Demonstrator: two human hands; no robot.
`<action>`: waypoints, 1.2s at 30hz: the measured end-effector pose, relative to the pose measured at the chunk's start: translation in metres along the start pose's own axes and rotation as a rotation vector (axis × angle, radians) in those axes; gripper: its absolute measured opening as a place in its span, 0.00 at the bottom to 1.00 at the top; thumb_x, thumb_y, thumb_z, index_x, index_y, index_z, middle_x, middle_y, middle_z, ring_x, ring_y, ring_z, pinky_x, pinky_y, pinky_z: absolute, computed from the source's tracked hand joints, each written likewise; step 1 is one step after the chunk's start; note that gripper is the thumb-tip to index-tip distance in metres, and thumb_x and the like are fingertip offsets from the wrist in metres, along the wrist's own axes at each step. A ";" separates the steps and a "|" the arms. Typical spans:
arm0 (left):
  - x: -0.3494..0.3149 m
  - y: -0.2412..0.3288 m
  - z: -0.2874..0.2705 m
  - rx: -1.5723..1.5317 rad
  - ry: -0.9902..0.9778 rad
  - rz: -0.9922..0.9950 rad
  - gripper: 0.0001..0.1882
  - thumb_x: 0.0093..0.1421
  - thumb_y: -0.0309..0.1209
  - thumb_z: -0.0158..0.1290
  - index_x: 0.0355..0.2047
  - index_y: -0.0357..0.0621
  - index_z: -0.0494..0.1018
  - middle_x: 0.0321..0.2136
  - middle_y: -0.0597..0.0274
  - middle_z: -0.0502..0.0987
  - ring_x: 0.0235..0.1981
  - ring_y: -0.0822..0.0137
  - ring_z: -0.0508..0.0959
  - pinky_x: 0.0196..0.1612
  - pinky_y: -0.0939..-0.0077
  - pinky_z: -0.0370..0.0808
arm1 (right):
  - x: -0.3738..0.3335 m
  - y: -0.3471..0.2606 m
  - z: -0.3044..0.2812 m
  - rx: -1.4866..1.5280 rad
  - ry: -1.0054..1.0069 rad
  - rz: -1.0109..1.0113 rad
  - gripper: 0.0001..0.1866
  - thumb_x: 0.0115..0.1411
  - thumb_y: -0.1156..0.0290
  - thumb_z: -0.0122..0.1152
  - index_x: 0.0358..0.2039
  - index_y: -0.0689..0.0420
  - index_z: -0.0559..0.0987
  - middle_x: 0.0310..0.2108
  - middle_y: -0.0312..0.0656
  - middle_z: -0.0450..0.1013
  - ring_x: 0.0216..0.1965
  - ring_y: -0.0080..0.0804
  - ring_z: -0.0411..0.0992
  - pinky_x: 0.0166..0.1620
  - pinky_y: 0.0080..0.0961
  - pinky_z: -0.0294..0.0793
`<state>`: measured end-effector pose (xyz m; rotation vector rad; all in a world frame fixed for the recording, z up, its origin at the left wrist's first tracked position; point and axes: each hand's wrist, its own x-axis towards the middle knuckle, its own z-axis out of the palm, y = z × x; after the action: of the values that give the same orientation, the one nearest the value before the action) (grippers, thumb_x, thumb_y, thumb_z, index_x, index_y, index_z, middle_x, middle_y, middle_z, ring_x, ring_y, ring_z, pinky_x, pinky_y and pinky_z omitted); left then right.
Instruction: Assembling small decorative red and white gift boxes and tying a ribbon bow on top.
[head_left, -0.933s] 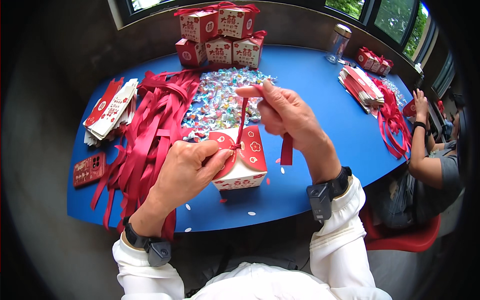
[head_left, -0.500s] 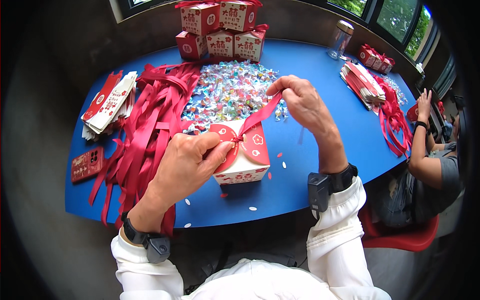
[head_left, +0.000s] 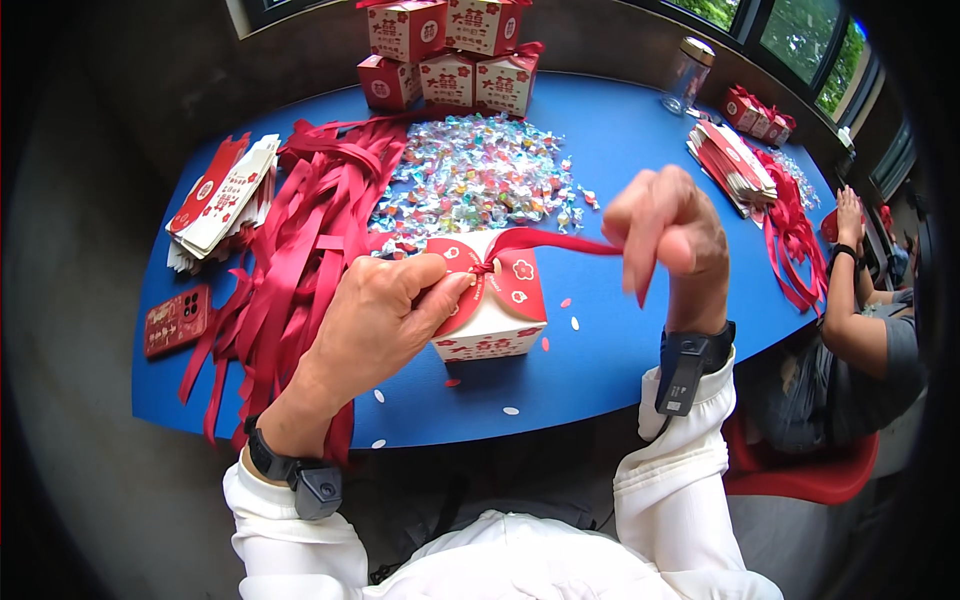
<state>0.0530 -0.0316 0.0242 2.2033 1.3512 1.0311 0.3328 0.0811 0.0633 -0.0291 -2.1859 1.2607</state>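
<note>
We are pinching knot atop red-and-white gift box (head_left: 492, 310) with left hand (head_left: 375, 320); right hand (head_left: 668, 225) grasping red ribbon (head_left: 560, 240), drawing taut rightward. Advice: keeping pull level, box steady.

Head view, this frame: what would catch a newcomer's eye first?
Most striking is the small red and white box at the middle of the blue table, with the left hand pinching its top while the right hand pulls a red ribbon out taut to the right. Behind it glitters a heap of wrapped sweets, beside a big tangle of loose red ribbons on the left.
</note>
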 end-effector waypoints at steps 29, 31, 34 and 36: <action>-0.001 0.001 0.002 0.028 -0.022 -0.002 0.17 0.65 0.32 0.57 0.21 0.35 0.71 0.16 0.47 0.73 0.16 0.52 0.76 0.21 0.62 0.69 | 0.024 0.023 0.036 0.056 -0.070 0.230 0.21 0.45 0.57 0.80 0.33 0.60 0.87 0.26 0.36 0.81 0.27 0.18 0.72 0.32 0.19 0.73; -0.001 0.002 0.002 -0.001 -0.024 -0.011 0.17 0.65 0.32 0.57 0.21 0.35 0.71 0.16 0.47 0.73 0.16 0.52 0.76 0.21 0.62 0.69 | 0.024 0.013 0.041 0.031 -0.147 0.317 0.26 0.39 0.48 0.78 0.28 0.60 0.86 0.22 0.36 0.78 0.22 0.23 0.68 0.28 0.24 0.68; -0.001 0.001 0.004 -0.052 -0.019 -0.016 0.17 0.65 0.32 0.56 0.22 0.34 0.71 0.17 0.47 0.73 0.17 0.52 0.76 0.21 0.63 0.69 | 0.024 0.006 0.043 -0.184 -0.231 0.362 0.30 0.36 0.44 0.77 0.18 0.61 0.77 0.16 0.38 0.69 0.18 0.27 0.63 0.24 0.29 0.62; 0.000 -0.002 0.007 -0.063 -0.015 -0.016 0.16 0.65 0.32 0.56 0.22 0.34 0.72 0.17 0.47 0.73 0.17 0.52 0.76 0.21 0.63 0.69 | 0.025 -0.003 0.048 -0.329 -0.224 0.387 0.32 0.38 0.44 0.77 0.15 0.62 0.72 0.14 0.40 0.64 0.18 0.27 0.62 0.22 0.30 0.61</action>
<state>0.0568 -0.0306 0.0185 2.1466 1.3097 1.0350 0.2881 0.0497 0.0603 -0.4856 -2.6547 1.1264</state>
